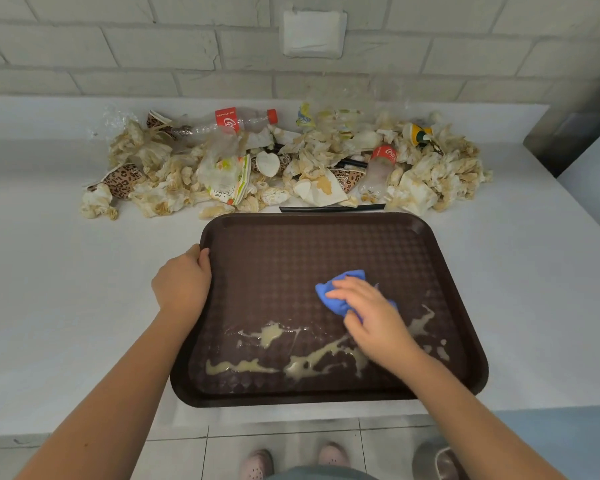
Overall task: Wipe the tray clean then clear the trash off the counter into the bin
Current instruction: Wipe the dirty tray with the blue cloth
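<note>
Wiping step is underway. Left hand [182,282] is gripping the tray [291,237] by its left rim, fingers curled over the edge, pinning it on the counter [66,289]. Right hand [371,313] is clutching a bunched blue cloth [340,292], fingers curled round it, pressing it on the tray floor just above the beige spill [305,365]. Spill is streaking across the near half; far half is looking clean. Judgement: cloth should be sweeping down through the streaks toward 1 corner, pressing firmly into the textured pattern, turning to a clean face when soaked. Trash pile [291,161] is sitting just behind the far rim, not yet cleared
</note>
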